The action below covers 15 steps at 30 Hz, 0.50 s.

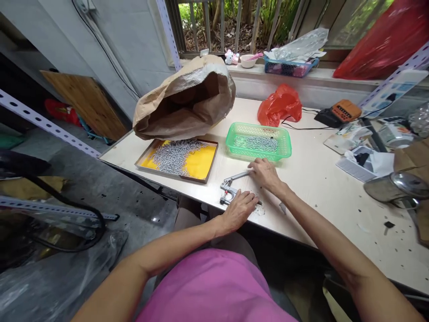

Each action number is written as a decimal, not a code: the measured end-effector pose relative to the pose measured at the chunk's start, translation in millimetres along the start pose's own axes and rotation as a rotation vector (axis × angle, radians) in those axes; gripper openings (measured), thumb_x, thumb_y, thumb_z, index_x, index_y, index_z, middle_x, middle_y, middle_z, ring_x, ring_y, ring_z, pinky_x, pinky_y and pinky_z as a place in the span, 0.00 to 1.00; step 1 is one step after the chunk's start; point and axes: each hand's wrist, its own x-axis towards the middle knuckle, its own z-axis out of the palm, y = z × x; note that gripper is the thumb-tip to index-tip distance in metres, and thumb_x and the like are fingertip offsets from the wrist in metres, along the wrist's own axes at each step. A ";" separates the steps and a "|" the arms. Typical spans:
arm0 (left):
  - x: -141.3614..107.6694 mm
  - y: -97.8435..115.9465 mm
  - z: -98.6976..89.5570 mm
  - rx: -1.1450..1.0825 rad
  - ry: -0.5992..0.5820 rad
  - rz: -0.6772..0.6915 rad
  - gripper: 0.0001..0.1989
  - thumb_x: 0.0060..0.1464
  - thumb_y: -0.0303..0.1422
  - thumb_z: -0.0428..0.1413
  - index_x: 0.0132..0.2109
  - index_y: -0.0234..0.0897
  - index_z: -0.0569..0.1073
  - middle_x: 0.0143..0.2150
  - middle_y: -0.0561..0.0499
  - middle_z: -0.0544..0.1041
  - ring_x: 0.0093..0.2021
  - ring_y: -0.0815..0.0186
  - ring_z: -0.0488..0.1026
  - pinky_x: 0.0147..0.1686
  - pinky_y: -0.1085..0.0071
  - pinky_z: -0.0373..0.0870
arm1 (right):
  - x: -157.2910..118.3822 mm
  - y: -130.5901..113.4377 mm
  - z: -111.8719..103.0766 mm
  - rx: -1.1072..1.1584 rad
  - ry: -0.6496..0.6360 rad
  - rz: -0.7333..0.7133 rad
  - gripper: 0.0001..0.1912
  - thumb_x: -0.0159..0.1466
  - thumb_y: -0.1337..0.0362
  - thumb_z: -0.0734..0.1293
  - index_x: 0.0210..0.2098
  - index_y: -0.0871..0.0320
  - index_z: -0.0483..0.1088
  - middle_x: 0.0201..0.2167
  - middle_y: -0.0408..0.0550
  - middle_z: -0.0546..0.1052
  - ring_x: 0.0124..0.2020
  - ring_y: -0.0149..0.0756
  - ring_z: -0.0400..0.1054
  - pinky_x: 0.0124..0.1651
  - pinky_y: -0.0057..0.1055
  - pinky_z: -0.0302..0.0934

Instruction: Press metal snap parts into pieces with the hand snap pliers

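A metal plier-like hand tool point(229, 184) with a spring and a small red part lies at the table's front edge, its jaw end to the left. My left hand point(239, 208) is closed over its lower handle, which is mostly hidden under the fingers. At the end of the upper handle, the fingers of my right hand point(266, 175) are curled. Beyond that hand stands a green plastic basket point(258, 156) with small silver metal pieces point(258, 143). To the left, a shallow yellow-lined tray point(203, 166) holds a heap of similar pieces point(170, 156).
A large open paper sack point(187, 100) leans over the tray's back edge. Behind the basket lie a red plastic bag point(279, 105) and an orange-black charger point(340, 112) with a cable. A metal mug point(395, 188) and a white box point(357, 166) are at the right.
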 end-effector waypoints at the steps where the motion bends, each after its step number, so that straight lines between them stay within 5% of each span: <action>1: -0.4 -0.8 1.0 -0.027 0.007 -0.001 0.15 0.64 0.29 0.45 0.56 0.33 0.67 0.54 0.40 0.71 0.58 0.56 0.65 0.60 0.51 0.59 | 3.0 -11.2 -1.9 0.020 -0.023 -0.099 0.11 0.64 0.65 0.63 0.42 0.55 0.76 0.43 0.54 0.74 0.45 0.44 0.61 0.43 0.37 0.55; 6: -8.2 -6.0 10.7 -0.104 -0.116 -0.053 0.14 0.58 0.23 0.47 0.49 0.28 0.73 0.46 0.38 0.76 0.46 0.55 0.74 0.48 0.60 0.70 | 7.2 -67.5 -1.3 0.087 -0.147 -0.560 0.05 0.61 0.63 0.68 0.34 0.50 0.78 0.41 0.49 0.73 0.46 0.43 0.60 0.42 0.37 0.55; 12: -16.4 -5.5 22.3 -0.115 -0.146 -0.108 0.14 0.55 0.25 0.51 0.47 0.34 0.74 0.43 0.40 0.77 0.42 0.56 0.75 0.42 0.63 0.72 | 11.9 -92.3 9.3 0.162 -0.117 -0.689 0.03 0.62 0.66 0.67 0.32 0.56 0.74 0.37 0.49 0.75 0.44 0.40 0.63 0.44 0.37 0.57; 15: -15.6 -0.9 17.2 -0.111 -0.084 -0.082 0.14 0.57 0.27 0.52 0.50 0.36 0.73 0.45 0.42 0.76 0.44 0.58 0.74 0.43 0.65 0.71 | 16.0 -94.2 0.2 0.428 0.080 -0.622 0.05 0.65 0.66 0.63 0.36 0.57 0.72 0.36 0.48 0.76 0.40 0.37 0.66 0.43 0.35 0.60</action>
